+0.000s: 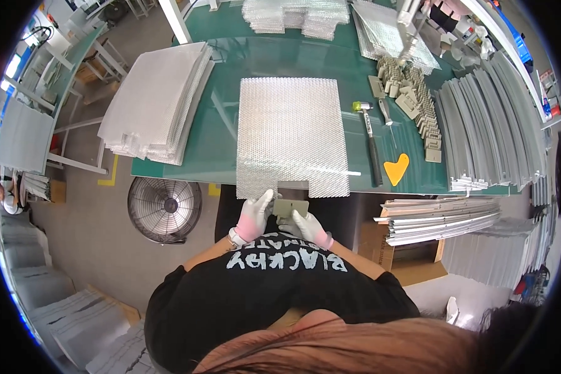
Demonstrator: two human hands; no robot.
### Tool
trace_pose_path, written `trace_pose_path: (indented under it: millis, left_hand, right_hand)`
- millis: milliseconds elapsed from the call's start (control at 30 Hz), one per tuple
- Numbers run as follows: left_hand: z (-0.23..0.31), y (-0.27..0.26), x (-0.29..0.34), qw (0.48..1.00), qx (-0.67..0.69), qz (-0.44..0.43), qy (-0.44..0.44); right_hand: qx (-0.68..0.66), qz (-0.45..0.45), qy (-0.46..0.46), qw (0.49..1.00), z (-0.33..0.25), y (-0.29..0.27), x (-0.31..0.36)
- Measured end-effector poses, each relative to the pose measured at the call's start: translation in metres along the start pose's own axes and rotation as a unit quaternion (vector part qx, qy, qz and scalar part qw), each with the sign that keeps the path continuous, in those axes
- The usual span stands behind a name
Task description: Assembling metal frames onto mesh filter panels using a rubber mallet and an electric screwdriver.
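While the right hand grips the olive plate in its fingers, the left hand sits beside it | left finger closure: unclear | mesh sheet overhangs worktop

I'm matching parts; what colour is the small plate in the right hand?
The small plate is olive-grey, clearest in head view.

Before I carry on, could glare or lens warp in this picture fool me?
Head view: pale reflections streak the green tabletop; head view: the mesh panel shines, though its texture reads; head view: fisheye bending near the black rim may exaggerate the bow of the grey stack at right; head view: the plate in the right hand shows a readable outline.
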State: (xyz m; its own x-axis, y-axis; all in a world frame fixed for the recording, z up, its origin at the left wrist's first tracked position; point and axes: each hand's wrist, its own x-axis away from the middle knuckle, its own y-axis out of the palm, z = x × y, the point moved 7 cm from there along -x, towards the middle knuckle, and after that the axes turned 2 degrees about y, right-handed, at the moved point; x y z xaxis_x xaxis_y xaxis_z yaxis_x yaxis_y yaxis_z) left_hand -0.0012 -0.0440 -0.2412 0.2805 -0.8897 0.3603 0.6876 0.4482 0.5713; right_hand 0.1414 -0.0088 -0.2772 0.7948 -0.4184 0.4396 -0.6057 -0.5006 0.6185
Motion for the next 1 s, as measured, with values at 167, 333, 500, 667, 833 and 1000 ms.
trace_pose_path:
  millis: [167,333,500,667,833,1000]
  left_hand:
    - [-0.021,-0.007,-0.003,0.999,0.042,-0.007,-0.010]
    - [-0.029,-0.018,-0.003,0.995,-0.098,0.028,-0.020]
    - [-0.025,0.016,-0.003,0.988,-0.153,0.001,-0.017]
    - [-0.018,0.009,-0.005,0.957,-0.268,-0.035,-0.104]
    - [-0.022,0.013,-0.007,0.980,-0.173,-0.058,-0.079]
    - [-0.021,0.032,0.003,0.988,0.024,-0.093,-0.119]
  right_hand:
    - [-0.149,-0.022,-0.030,0.988,0.007,-0.002,-0.006]
    - [-0.087,0.067,-0.041,0.993,-0.012,-0.003,0.002]
    - [0.075,0.140,-0.074,0.985,-0.031,-0.007,0.009]
    - [0.040,0.312,-0.158,0.936,-0.067,-0.015,0.027]
    - [0.061,0.303,-0.130,0.942,-0.073,-0.019,0.027]
    - [0.071,0.321,-0.144,0.933,-0.072,-0.024,0.027]
